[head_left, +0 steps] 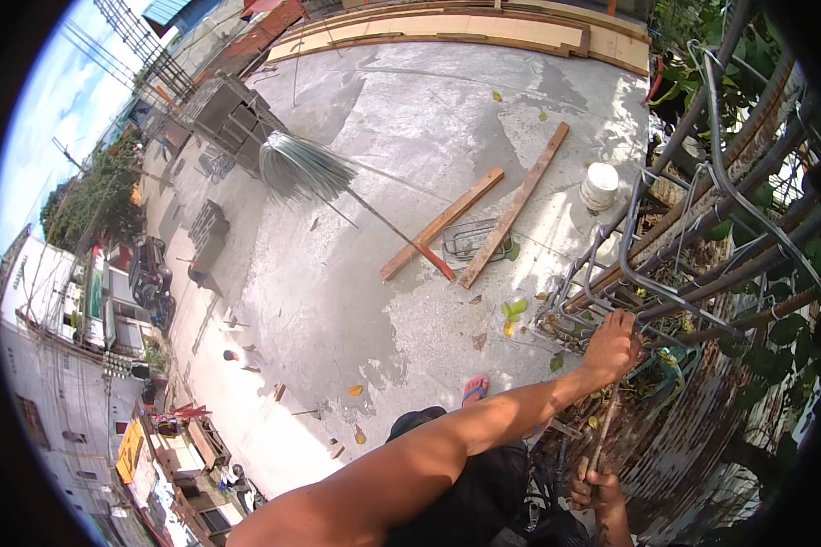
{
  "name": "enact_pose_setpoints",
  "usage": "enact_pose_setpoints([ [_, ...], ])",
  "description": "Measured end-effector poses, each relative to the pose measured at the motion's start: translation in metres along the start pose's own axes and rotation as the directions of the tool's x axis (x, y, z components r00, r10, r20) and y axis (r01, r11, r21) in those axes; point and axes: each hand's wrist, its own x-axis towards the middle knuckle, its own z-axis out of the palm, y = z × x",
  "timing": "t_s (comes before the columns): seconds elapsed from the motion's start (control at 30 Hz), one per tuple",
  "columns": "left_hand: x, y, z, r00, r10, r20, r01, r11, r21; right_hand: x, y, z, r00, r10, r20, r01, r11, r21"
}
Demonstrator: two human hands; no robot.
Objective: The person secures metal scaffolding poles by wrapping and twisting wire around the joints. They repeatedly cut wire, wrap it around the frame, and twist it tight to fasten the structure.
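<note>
My left hand (614, 348) reaches across from the lower left and is closed at the lower end of a rebar cage (693, 296), among its long bars and bent stirrups. What lies inside its fingers is hidden. Below it, my right hand (598, 492) is wrapped round a thin brown rod (605, 433). That rod slants up to just under my left hand; whether both hands hold it I cannot tell. Small loops of tie wire show where stirrups cross the long bars.
Two wooden planks (520, 205) lie on the concrete beside bent steel stirrups (472, 239). A white bucket (599, 187) stands near the cage. An upright rod carries a bundle of grey wires or strips (303, 166). Leafy plants (775, 342) crowd the right side. Concrete blocks (228, 118) are stacked farther off.
</note>
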Motion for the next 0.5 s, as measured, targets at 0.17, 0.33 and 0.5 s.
enact_pose_setpoints([
  [0.17, 0.038, -0.003, -0.040, 0.916, 0.131, 0.378, -0.241, 0.936, 0.258, 0.065, 0.018, 0.000, 0.996, -0.024, 0.084, 0.018, 0.997, 0.073],
  [0.33, 0.055, -0.010, -0.044, 0.811, -0.134, 0.569, -0.088, 0.934, 0.346, 0.101, 0.044, -0.009, 0.979, -0.098, 0.177, 0.053, 0.969, 0.240],
  [0.5, 0.058, -0.010, -0.047, 0.824, -0.046, 0.564, -0.182, 0.922, 0.342, 0.130, 0.065, 0.006, 0.953, -0.183, 0.241, 0.087, 0.928, 0.361],
])
